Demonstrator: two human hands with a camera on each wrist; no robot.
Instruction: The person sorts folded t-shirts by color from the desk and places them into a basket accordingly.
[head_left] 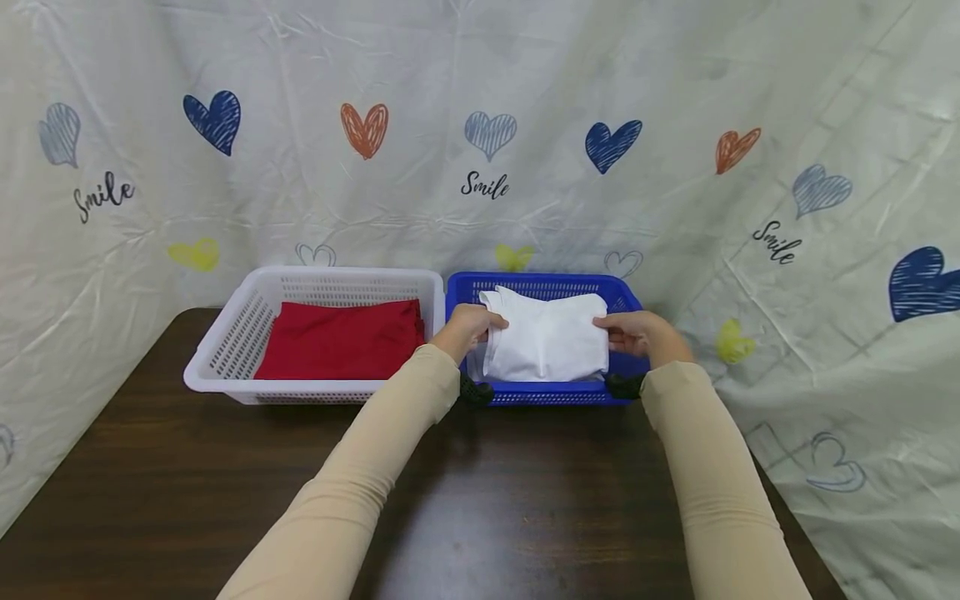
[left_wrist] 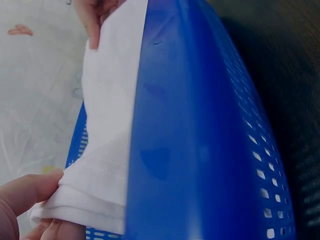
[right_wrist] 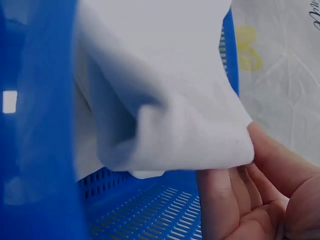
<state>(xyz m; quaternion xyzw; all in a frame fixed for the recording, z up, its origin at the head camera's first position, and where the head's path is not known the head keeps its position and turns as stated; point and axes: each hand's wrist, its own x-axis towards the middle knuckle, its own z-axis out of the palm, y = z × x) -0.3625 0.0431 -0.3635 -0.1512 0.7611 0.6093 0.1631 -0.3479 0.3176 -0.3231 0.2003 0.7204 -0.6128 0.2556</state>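
Note:
A folded white garment [head_left: 547,337] is held between both hands, inside and over the blue basket [head_left: 555,387]. My left hand [head_left: 467,327] pinches its left end, thumb on top and fingers beneath; in the left wrist view a stitched hem [left_wrist: 105,167] runs near that thumb. At the opposite end my right hand [head_left: 641,332] pinches a corner, its fingers [right_wrist: 220,200] below the cloth. The right wrist view shows the garment's near side falling in a loose fold, with the slotted basket floor [right_wrist: 160,210] underneath.
Directly left of the blue basket stands a white basket [head_left: 300,387] with folded red cloth [head_left: 341,342] in it. Both sit toward the back of a dark wooden table [head_left: 525,500]. A pale curtain [head_left: 420,67] printed with hearts hangs behind and along the right side.

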